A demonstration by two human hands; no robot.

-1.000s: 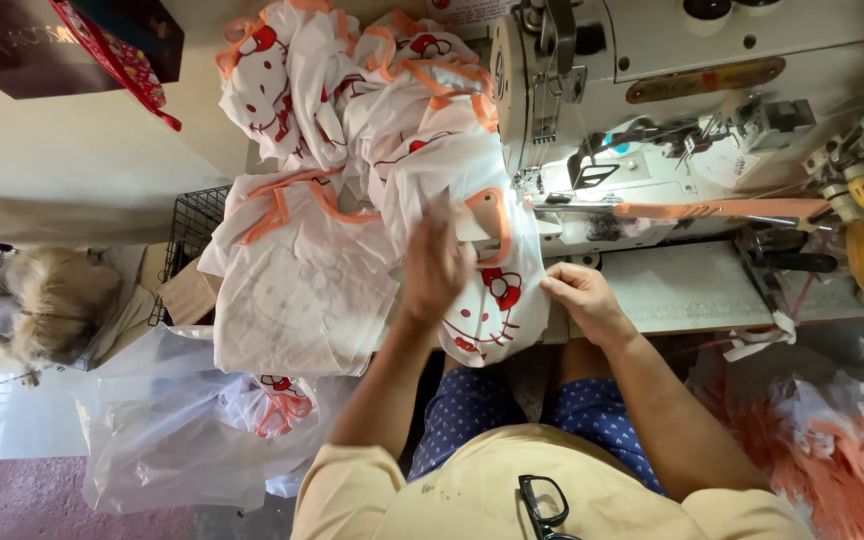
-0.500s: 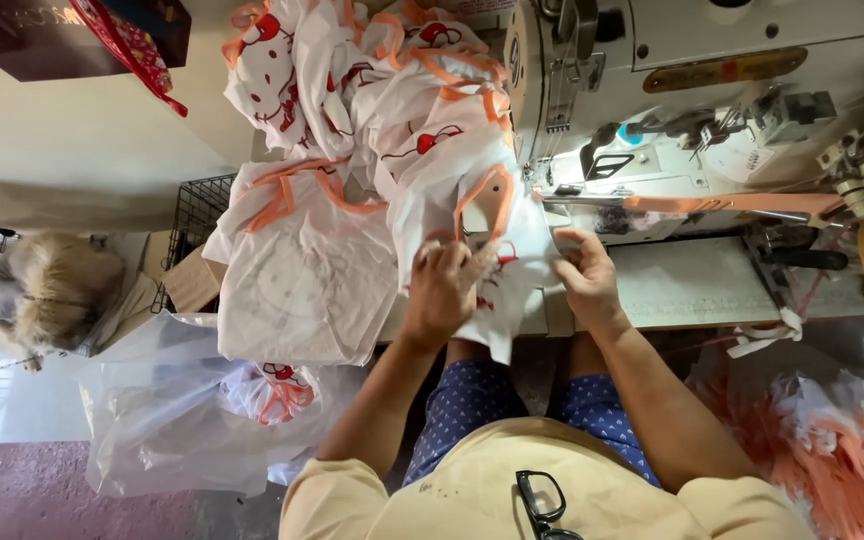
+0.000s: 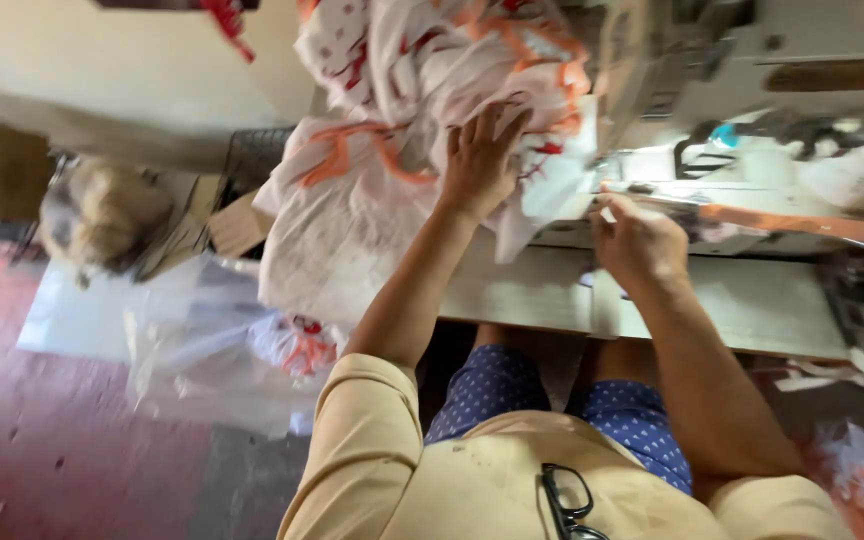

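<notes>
White garments are handled at a sewing machine (image 3: 752, 90).
Left of it, trimmed cloth fills a clear bag (image 3: 222, 360); the left hand (image 3: 482, 160) is spread wide on the orange-trimmed white fabric (image 3: 352, 200), the right hand (image 3: 637, 240) pinched on its edge.

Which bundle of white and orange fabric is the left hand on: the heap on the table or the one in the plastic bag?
The heap on the table: the left hand lies flat on it. The bagged bundle sits lower, on the floor, untouched.

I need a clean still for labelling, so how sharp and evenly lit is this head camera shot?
Head view: motion blur smears everything, worst on the sewing machine; the left hand on the white and orange fabric and the right hand are soft-edged; the machine's bed glares bright while the floor stays dim.
</notes>
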